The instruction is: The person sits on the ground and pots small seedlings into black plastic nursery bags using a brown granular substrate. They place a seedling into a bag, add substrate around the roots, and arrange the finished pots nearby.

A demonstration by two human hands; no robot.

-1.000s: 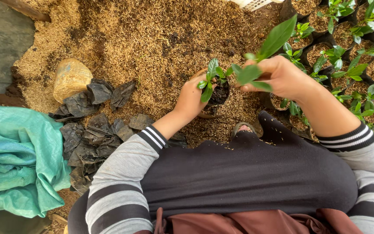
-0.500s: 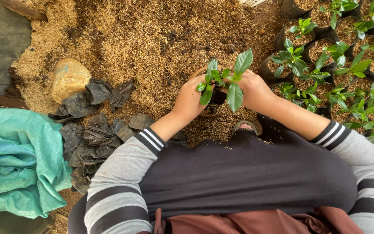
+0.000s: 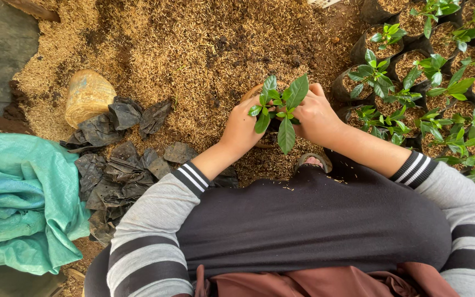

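Green leaves of a small seedling (image 3: pixel 281 107) stood at the centre of the frame, rooted in a little pot (image 3: pixel 262 137) that was mostly hidden between the two hands. At centre, the left hand (image 3: pixel 243 129) was cupped around the pot's left side with its fingers curled against it, and the right hand (image 3: pixel 317 118) was closed around the right side, so both hands gripped the pot with the plant upright between them. Beneath and above them spread a wide heap of dry rice husk (image 3: pixel 193 49) filling the upper middle of the frame. To the left of centre lay a loose pile of flat, empty black nursery bags (image 3: pixel 116 165), and just above it a tipped yellowish container (image 3: pixel 86 99) rested on the husk. A crumpled teal woven sack (image 3: pixel 20 203) covered the lower left. Along the upper right edge, filled black bags with seedlings (image 3: pixel 430 93) stood packed closely together. The person's striped grey sleeves (image 3: pixel 155 220) and dark top filled the bottom.
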